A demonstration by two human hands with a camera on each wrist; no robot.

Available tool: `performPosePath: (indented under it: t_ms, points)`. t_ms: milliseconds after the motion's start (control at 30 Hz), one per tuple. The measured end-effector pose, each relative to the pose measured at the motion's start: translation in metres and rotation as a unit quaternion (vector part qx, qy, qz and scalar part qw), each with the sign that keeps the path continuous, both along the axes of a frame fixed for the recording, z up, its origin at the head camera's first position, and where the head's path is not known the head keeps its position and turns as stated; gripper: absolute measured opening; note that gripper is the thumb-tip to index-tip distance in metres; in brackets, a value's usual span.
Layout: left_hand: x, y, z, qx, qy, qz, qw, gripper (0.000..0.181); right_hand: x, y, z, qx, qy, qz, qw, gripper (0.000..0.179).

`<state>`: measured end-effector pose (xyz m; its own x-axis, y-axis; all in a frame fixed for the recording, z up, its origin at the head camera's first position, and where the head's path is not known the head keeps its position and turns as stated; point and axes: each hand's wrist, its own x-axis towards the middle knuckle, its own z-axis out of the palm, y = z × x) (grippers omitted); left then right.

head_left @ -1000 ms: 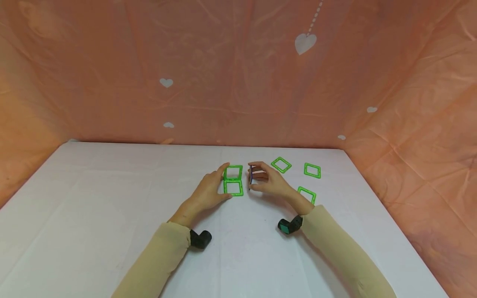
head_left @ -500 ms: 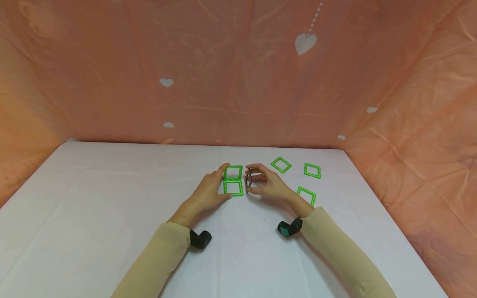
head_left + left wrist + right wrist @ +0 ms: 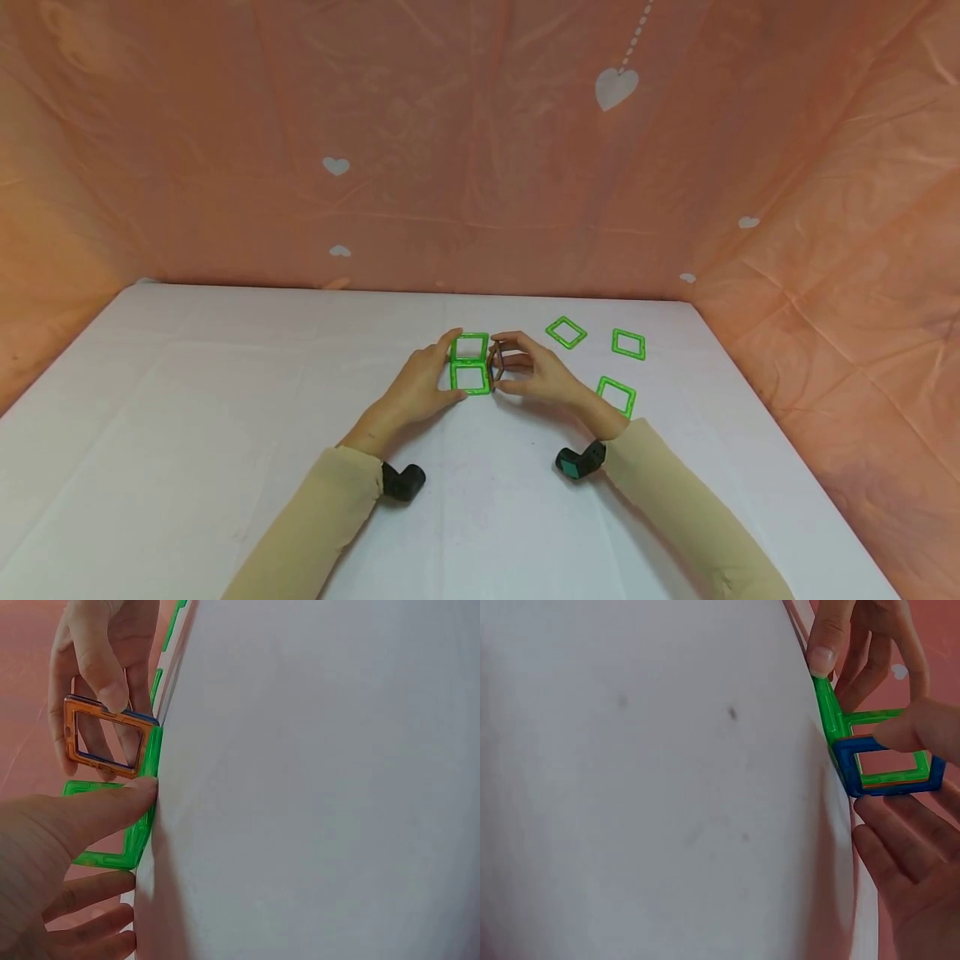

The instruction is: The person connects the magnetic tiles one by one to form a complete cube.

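In the head view my left hand holds two joined green square magnetic tiles, thumb at the near side and forefinger at the far side. One tile lies along the tabletop and the other stands up from it, as the wrist views show. My right hand pinches an orange square tile and a blue square tile that lie against each other. This pair stands upright at the right side of the green tiles, touching or nearly touching them. The right thumb covers part of the blue frame.
Three loose green square tiles lie right of the hands: one at the back, one farther right, and one partly behind the right forearm. The white table meets an orange cloth backdrop with hearts.
My right hand has moved a little left, bringing the orange and blue tiles up to the green ones and turning them slightly. The left hand and green tiles have stayed in place.
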<state>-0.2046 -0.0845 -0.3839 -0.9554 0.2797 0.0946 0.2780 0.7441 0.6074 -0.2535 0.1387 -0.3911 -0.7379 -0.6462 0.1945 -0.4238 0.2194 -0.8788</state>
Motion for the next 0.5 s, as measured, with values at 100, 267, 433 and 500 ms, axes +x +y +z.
performPosePath:
  t_ms: [100,267,433,500]
  points:
    - [-0.0005,0.0007,-0.0003,0.0,0.0,-0.001,1.0,0.091,0.0013,0.0,0.0008,0.004,0.002,-0.002,1.0,0.065]
    - [-0.0007,0.0009,0.0,-0.003,0.002,-0.002,1.0,0.092,0.0035,-0.0002,0.004,0.009,-0.007,-0.019,0.9998,0.06]
    - [-0.0001,0.0005,0.0007,-0.009,0.004,-0.005,0.9999,0.091,0.0041,-0.0008,0.0056,0.018,-0.017,-0.035,0.9991,0.052]
    - [0.0002,0.0007,0.0004,-0.011,0.004,-0.006,0.9999,0.09,0.0041,-0.001,0.0057,0.019,-0.015,-0.036,0.9991,0.051]
